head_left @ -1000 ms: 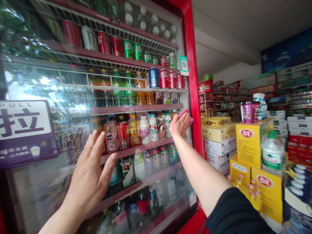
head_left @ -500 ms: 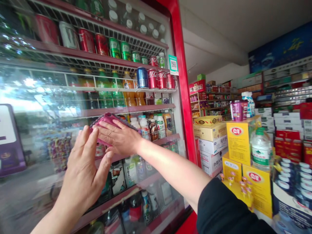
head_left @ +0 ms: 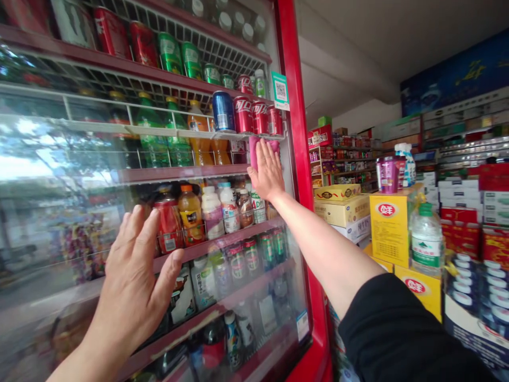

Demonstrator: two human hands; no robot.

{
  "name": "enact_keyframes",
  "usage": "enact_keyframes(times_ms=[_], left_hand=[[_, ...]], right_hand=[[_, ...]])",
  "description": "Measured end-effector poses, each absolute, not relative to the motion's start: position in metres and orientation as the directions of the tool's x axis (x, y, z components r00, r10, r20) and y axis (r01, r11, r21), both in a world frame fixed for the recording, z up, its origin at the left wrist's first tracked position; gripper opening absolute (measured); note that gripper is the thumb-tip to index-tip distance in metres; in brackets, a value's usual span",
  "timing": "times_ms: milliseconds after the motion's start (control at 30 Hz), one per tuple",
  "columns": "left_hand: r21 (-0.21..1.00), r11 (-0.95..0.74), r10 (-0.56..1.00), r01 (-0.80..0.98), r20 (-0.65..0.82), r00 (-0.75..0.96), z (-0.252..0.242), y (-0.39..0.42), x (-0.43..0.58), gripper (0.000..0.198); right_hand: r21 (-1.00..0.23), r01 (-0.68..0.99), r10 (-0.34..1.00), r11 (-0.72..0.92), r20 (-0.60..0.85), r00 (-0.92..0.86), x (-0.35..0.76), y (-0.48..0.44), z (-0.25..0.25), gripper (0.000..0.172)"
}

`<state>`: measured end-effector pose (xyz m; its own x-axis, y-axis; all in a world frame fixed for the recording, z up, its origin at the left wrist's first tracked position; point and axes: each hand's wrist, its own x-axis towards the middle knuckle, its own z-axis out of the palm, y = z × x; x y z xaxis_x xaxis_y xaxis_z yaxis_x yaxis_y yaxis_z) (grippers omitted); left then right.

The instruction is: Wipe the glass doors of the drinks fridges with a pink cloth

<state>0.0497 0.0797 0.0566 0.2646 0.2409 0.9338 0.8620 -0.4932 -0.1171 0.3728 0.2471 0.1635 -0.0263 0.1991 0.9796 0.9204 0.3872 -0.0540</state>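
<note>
1 pink cloth (head_left: 253, 152), 1 glass door (head_left: 99, 199); behind glass, 1 blue can (head_left: 223, 110) + 3 red cans (head_left: 243, 114) standing in a row. R hand (head_left: 267, 175) lying flat, fingers extended, pressing cloth to glass nr R edge, just below red cans. L hand (head_left: 133, 276) facing glass, opening wide, thumb spreading apart; contact w/ glass: can't tell.
</note>
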Motion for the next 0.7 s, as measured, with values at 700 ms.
enact_keyframes(times_ms=[700], left_hand=[[0.027, -0.370, 0.249, 0.929, 0.966, 0.071, 0.007, 0.055, -0.034, 0.083]], right_hand=[[-0.366, 0.876, 0.126, 0.314, 0.931, 0.343, 0.317, 0.244, 0.012, 0.078]])
